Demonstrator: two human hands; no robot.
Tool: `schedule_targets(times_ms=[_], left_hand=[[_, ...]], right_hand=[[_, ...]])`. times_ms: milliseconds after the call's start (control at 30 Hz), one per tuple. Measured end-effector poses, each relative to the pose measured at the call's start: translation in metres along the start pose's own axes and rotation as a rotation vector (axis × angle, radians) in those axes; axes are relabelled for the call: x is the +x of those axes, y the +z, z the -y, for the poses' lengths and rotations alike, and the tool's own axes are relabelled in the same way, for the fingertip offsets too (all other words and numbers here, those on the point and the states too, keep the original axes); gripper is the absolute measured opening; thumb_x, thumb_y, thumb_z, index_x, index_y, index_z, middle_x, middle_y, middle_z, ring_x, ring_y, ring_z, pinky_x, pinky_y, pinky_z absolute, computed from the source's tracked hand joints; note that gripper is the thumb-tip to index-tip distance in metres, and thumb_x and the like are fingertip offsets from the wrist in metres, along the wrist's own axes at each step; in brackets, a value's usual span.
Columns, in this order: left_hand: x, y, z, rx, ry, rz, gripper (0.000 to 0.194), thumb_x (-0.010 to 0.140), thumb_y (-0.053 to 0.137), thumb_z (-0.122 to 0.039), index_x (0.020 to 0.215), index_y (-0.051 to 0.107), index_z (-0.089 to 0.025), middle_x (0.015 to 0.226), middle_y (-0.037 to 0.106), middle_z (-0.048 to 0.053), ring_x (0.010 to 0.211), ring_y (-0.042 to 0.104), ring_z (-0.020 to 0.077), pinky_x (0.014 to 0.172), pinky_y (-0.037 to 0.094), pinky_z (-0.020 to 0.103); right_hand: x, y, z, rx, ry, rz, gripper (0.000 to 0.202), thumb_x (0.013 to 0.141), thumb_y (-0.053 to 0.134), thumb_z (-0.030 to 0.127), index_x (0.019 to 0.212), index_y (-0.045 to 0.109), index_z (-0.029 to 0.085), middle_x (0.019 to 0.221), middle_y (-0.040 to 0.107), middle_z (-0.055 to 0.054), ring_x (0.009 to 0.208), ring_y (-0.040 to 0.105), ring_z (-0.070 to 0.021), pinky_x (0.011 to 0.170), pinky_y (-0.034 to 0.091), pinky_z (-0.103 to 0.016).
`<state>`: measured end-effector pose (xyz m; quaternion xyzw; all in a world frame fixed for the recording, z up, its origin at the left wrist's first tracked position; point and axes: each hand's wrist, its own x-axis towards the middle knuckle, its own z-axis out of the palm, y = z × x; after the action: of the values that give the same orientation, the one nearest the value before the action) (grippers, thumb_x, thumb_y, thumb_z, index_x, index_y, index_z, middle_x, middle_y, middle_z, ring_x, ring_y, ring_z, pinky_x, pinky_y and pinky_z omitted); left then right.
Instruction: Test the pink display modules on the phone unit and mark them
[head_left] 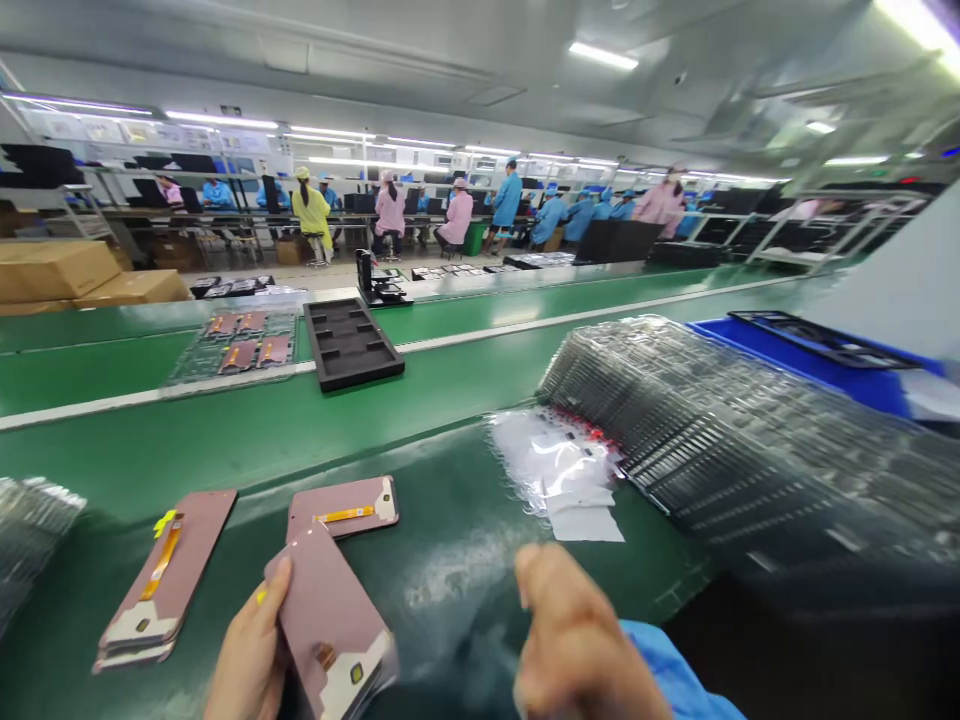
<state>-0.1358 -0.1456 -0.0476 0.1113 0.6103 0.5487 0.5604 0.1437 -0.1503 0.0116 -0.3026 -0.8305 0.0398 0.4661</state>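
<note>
At the bottom, my left hand (251, 645) grips several stacked phone screens, the thumb lying along the edge. The top phone screen (334, 610) shows its pink back, a short orange flex cable and a pale lower strip. Directly behind it, a phone screen (341, 505) with a yellow-orange flex cable lies on the green bench. A small pile of phone screens (169, 570) with a yellow tab rests left of that hand. My right hand (581, 640), in a blue sleeve, hovers over the bench away from the screens. Motion blurs its bent fingers, so any hold is unclear.
Clear plastic trays (720, 420) are stacked at right, beside a blue bin (810, 365). White sheets (559, 465) lie before them. A black foam tray (352, 342) and a clear tray with screens (202, 345) sit farther back. Co-workers sit and stand beyond.
</note>
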Motion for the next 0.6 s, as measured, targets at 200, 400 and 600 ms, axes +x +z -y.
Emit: schedule_targets(times_ms=[200,400,600], left_hand=[[0.008,-0.003,-0.009,-0.075,0.071,-0.076,0.013,0.086,0.059,-0.021,0.094,0.069,-0.023,0.081,0.072,-0.003,0.063,0.066,0.0133,0.051,0.053,0.019],[0.003,0.004,-0.011,-0.123,0.108,-0.023,0.014,0.081,0.063,-0.019,0.093,0.070,-0.020,0.090,0.075,0.001,0.069,0.069,0.0176,0.055,0.061,0.028],[0.002,0.004,-0.008,-0.199,0.146,0.014,0.016,0.072,0.067,-0.014,0.087,0.069,-0.018,0.087,0.074,-0.001,0.070,0.069,0.0189,0.054,0.063,0.031]], right_hand=[[0.027,-0.035,-0.126,-0.111,0.679,-0.517,0.030,0.094,0.050,0.047,0.091,0.060,0.019,0.081,0.061,-0.003,0.075,0.058,-0.0188,0.068,0.047,-0.032],[-0.003,-0.049,-0.250,-0.368,0.909,-0.475,0.029,0.094,0.056,0.043,0.088,0.061,0.015,0.083,0.061,-0.003,0.075,0.059,-0.0177,0.073,0.050,-0.035],[-0.021,-0.040,-0.256,-0.605,0.894,-0.393,0.018,0.087,0.060,0.027,0.097,0.061,0.012,0.106,0.056,-0.017,0.104,0.051,-0.0326,0.088,0.041,-0.051]])
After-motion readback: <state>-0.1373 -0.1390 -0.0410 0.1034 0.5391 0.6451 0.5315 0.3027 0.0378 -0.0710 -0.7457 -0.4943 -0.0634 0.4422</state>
